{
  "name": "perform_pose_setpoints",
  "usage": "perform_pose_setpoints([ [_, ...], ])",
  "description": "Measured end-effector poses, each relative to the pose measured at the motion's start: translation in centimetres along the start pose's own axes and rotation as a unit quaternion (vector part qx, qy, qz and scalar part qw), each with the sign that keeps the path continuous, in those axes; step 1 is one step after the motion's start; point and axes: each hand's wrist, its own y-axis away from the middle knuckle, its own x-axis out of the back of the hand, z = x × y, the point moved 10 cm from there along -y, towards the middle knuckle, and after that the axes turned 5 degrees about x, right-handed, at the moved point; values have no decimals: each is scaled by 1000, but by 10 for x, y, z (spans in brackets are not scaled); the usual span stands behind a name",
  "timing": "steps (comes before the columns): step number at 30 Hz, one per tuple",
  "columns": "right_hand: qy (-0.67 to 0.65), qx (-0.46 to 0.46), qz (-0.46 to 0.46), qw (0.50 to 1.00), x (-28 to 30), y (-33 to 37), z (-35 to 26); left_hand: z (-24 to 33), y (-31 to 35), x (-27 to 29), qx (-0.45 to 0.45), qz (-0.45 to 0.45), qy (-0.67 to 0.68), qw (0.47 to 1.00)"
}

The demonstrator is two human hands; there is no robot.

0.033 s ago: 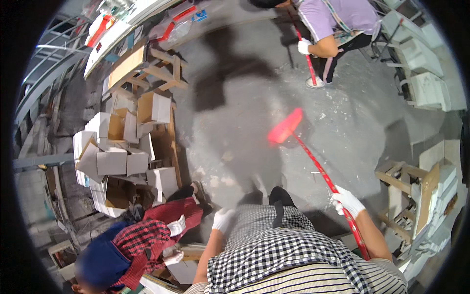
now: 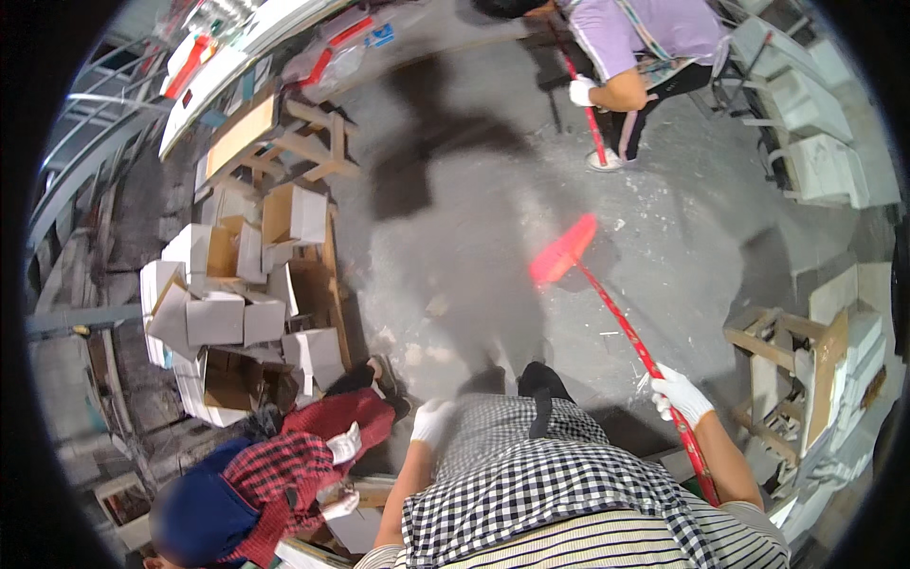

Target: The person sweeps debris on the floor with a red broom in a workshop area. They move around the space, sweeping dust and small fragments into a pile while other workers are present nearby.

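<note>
My right hand (image 2: 680,394), in a white glove, is closed round the red handle of a broom (image 2: 623,322). The handle slants down and away from my right side, its upper end by my forearm. At its far end the pinkish-red broom head (image 2: 561,252) is at the grey floor, slightly blurred. My left hand (image 2: 432,420), also white-gloved, is beside my checked apron (image 2: 517,465) at the left; its fingers are too unclear to read.
Open cardboard boxes (image 2: 216,318) are stacked at left. A person in red plaid (image 2: 313,450) works near left, another in lilac (image 2: 621,43) holds a red pole far right. Wooden stands (image 2: 773,339) at right and a wooden bench (image 2: 245,142) far left border the floor (image 2: 464,275).
The broom head has shifted a little to the right and slightly nearer. My right hand has moved slightly to the right with the handle. My left hand looks the same.
</note>
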Motion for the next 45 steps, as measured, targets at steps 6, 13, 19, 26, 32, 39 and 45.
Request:
perform_pose_setpoints([
  [6,-1,30,76,997,37,67,2,39,-41,-11,-137,25,-83,987],
  [13,-91,133,-121,979,-83,-14,-88,74,-60,-20,-168,-66,-260,949],
  [19,17,250,-236,939,-278,-187,-237,87,-118,19,-65,-86,-246,963],
  [26,74,265,-174,945,-291,-306,-333,200,-172,75,-114,-38,-169,978],
  [32,-51,198,-49,978,-128,-183,-209,220,-193,56,-57,-75,-239,966],
  [39,-186,103,115,970,-20,-41,-69,262,-238,-22,-324,-219,-496,775],
  [45,-99,71,254,959,16,13,12,323,-191,-115,-409,-260,-555,676],
])
